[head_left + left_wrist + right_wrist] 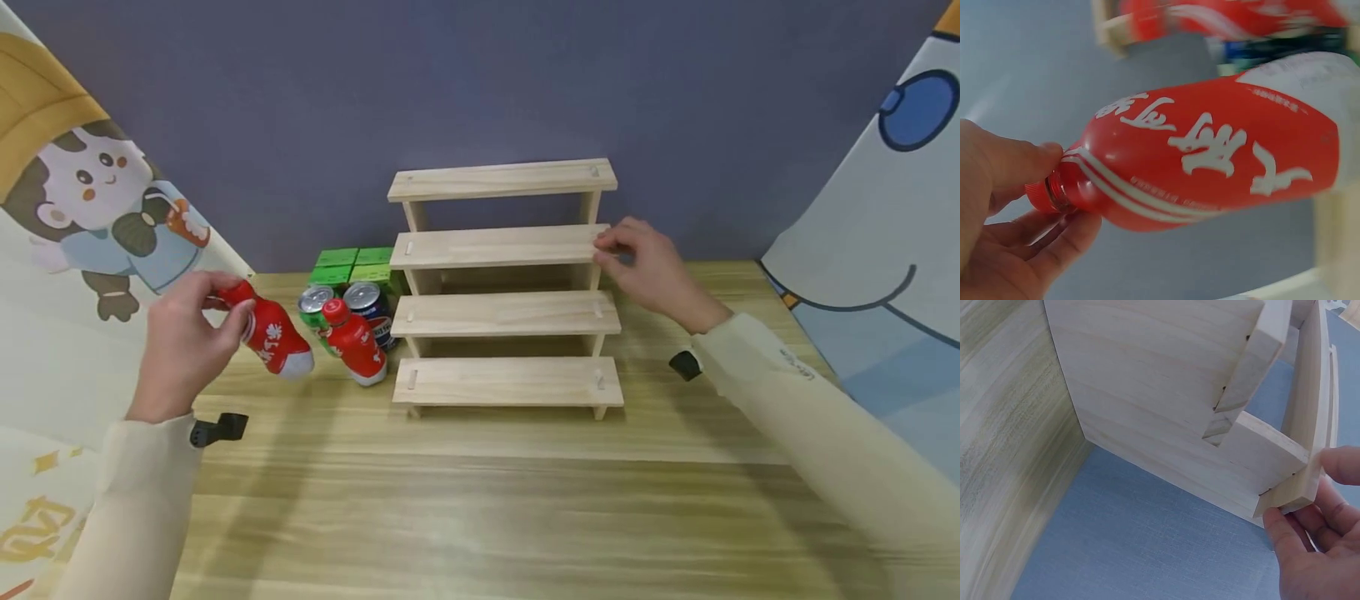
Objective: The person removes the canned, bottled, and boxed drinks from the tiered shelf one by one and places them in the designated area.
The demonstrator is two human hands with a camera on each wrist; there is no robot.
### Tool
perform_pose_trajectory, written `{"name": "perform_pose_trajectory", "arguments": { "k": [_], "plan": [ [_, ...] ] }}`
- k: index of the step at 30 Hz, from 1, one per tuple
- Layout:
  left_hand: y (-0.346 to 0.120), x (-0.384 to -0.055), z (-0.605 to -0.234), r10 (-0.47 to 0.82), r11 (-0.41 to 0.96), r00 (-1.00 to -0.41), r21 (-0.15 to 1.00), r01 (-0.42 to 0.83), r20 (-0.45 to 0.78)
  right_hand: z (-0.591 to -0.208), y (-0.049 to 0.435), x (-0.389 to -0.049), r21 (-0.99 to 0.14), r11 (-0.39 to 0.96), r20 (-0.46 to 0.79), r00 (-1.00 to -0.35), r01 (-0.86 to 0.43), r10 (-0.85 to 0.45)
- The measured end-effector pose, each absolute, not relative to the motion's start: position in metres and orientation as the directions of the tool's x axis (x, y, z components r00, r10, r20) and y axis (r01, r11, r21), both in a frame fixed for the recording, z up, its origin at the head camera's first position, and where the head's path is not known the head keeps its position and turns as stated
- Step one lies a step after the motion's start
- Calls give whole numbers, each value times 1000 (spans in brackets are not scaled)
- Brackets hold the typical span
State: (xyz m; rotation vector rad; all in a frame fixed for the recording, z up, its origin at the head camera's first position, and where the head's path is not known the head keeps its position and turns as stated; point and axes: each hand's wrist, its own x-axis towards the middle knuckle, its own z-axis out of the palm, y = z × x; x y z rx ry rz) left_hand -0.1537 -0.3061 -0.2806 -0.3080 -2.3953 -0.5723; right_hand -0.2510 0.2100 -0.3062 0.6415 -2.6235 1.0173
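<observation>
My left hand (180, 343) grips a red plastic bottle (274, 332) by its neck, thumb and fingers just below the red cap (1040, 196). The bottle tilts in the air, its white base down to the right, and white lettering marks its side. On the right, my right hand (651, 268) pinches the right end of the second plank from the top of a wooden four-step display rack (502, 312). In the right wrist view, the thumb lies on one face of that plank end (1300, 490) and the fingers on the other.
Left of the rack stand another red bottle (360, 343), a green can (315, 302), a dark blue can (369, 304) and several green boxes (352, 260). All rest on a wood-grain table (465, 517). Behind is a blue-grey wall (480, 83); printed panels flank both sides.
</observation>
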Motion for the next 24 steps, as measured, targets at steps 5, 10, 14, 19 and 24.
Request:
{"name": "perform_pose_trajectory", "arguments": {
  "k": [5, 10, 14, 19, 24],
  "plan": [
    [-306, -159, -311, 125, 858, -777, 327, 397, 617, -304, 213, -248, -575, 658, 381, -871, -486, -309],
    [-300, -167, -324, 161, 850, -782, 319, 420, 602, -305, 214, -246, -582, 658, 374, -875, -479, -307],
    [-297, -170, -329, 165, 851, -796, 323, 413, 582, -305, 213, -246, -579, 659, 372, -875, -480, -310],
    [-297, -171, -330, 151, 855, -793, 325, 404, 590, -304, 211, -246, -561, 655, 395, -859, -506, -326],
    [-298, -170, -331, 139, 851, -802, 344, 397, 581, -303, 211, -247, -556, 657, 395, -857, -509, -330]
  ]
}}
